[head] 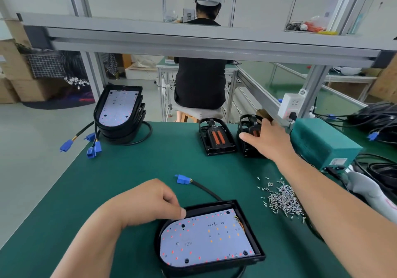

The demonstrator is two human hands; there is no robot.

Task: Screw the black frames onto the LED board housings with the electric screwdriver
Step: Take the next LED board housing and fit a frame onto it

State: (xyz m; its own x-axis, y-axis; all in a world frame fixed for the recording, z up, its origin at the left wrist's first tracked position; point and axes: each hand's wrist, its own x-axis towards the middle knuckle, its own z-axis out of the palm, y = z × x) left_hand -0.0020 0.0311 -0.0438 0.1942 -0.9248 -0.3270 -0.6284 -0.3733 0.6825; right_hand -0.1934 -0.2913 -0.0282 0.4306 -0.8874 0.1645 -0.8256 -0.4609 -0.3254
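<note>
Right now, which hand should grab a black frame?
The right hand. It reaches over the far stack of black frames, touching it. The left hand is busy holding the edge of the near housing with the light board.

A housing (251, 231) lies flat at the mat's (133, 170) near edge, open side up. Its white LED board (204, 234) is dotted with red and orange LEDs. Its black cable ends in a blue plug (182, 179). The left hand (150, 202), fingers curled, touches its far rim with the thumb. More housings (120, 110) are stacked far left. Two stacks of black frames stand at the far edge: the left stack (219, 149) free, the right stack (247, 151) gripped by the right hand (272, 140). Screws (283, 200) lie loose at the right.
</note>
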